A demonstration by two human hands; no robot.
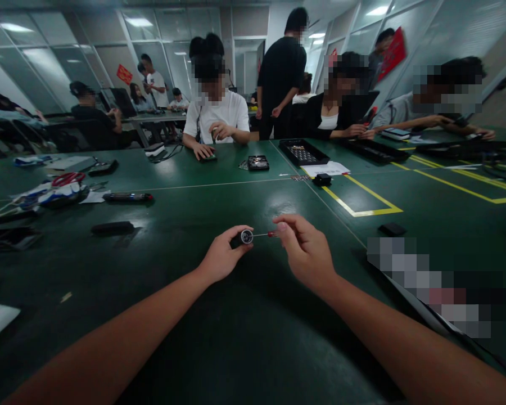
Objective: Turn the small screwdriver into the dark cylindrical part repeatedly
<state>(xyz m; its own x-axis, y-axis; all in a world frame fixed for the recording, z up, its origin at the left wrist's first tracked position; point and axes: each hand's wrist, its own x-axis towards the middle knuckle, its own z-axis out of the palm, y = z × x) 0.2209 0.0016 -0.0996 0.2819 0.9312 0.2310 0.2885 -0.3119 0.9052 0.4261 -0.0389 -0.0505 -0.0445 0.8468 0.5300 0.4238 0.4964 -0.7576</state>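
Observation:
Between the thumb and fingers of my left hand (225, 256) is a small round dark part with a silvery rim (247, 237), its open face turned towards me. My right hand (306, 250) pinches the red handle of a thin screwdriver (272, 234). The screwdriver's metal shaft runs left, and its tip meets the round part at the rim or just inside; which one I cannot tell. Both hands are above the green table (219, 343). Details inside the round part are too small to make out.
A dark bar-shaped object (112, 228) and an electric screwdriver (129, 197) lie to the left, near tangled cables (63, 188). Ahead are a small black block (322, 179), a black parts tray (302, 152) and yellow tape (375, 212). Across the table a person (216, 115) works.

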